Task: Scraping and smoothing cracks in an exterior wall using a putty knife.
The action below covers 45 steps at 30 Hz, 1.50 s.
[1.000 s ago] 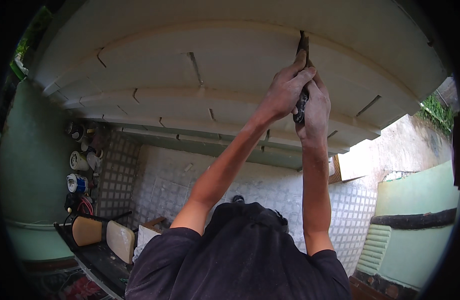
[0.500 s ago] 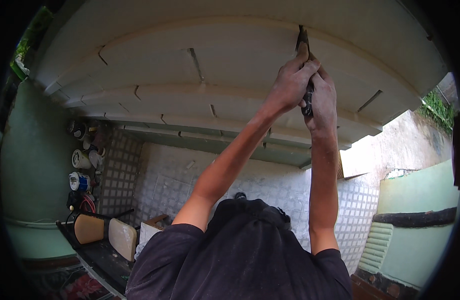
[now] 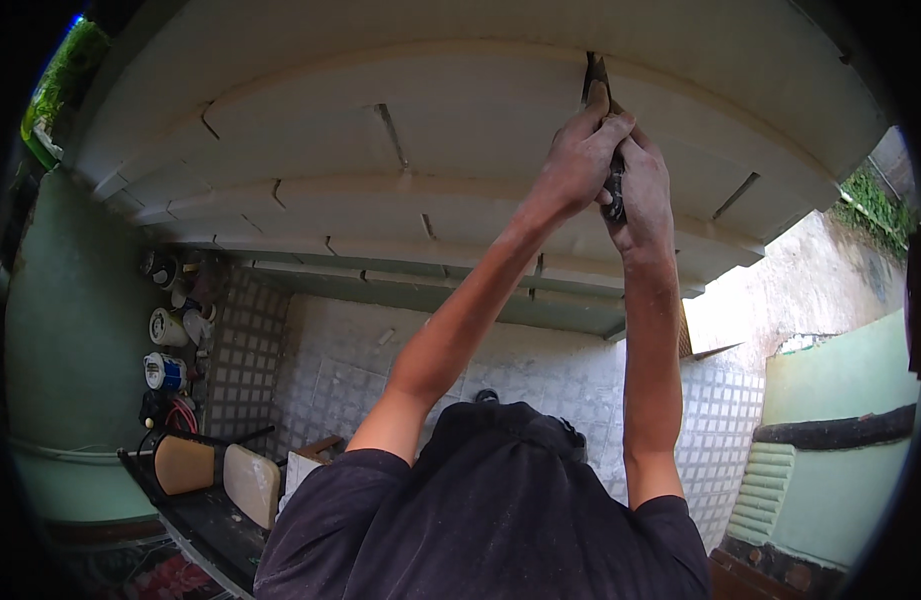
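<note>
I see the dusty left hand (image 3: 577,158) and right hand (image 3: 646,192) gripping 1 dark tool (image 3: 614,204), tip at the pale stepped surface (image 3: 490,120); uneven pressure or powdery fingers could make it skid.

Pretty sure this was a home's porch or patio — half open to the outdoors and a bit messy. The patterned tile floor (image 3: 715,405) met bright concrete ground (image 3: 820,270) past its upper right corner, with greenery (image 3: 873,208) beyond that. Pale green walls (image 3: 75,330) stood on both sides. Buckets (image 3: 167,326) and a red coil (image 3: 183,412) sat along the floor's left edge, and padded seats (image 3: 250,483) were near its lower left corner — kinda homey stuff.
</note>
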{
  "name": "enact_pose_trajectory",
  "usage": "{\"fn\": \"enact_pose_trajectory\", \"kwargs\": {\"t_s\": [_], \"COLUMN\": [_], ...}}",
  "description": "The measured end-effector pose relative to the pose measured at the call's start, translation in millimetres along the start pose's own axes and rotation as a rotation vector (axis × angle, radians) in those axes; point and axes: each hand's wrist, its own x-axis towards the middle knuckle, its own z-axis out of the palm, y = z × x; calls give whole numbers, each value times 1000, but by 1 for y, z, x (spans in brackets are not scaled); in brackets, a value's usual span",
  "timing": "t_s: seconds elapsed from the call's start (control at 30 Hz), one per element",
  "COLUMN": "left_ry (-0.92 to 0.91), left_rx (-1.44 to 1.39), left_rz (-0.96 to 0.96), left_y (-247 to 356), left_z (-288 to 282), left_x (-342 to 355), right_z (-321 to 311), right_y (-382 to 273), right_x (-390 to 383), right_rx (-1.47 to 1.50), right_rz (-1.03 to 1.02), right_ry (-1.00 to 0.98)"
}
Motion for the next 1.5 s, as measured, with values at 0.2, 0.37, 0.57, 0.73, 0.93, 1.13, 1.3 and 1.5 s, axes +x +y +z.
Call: {"fn": "enact_pose_trajectory", "kwargs": {"t_s": [0.2,0.37,0.57,0.73,0.93,1.13,1.3,1.5], "left_ry": [15,8,22,-14,-29,-8,-38,-23], "left_rx": [-15,-15,-46,-22,-76,-135,-102,-101], "left_rz": [-25,-7,20,-64,-108,-162,-149,-120], "left_y": [3,1,0,12,12,15,14,12], "left_z": [6,3,1,-8,-15,-18,-20,-16], "left_x": [-2,3,3,9,11,11,16,19], "right_z": [-6,-6,0,12,21,27,26,24], "right_y": [-5,-5,0,-1,7,4,2,-3], "right_x": [2,6,6,10,14,16,16,17], "right_rx": [2,17,26,45,107,72,46,-29], "right_rz": [26,25,12,-19,-41,-43,-61,-38], "right_ry": [-17,-27,-16,28,62,58,66,52]}}
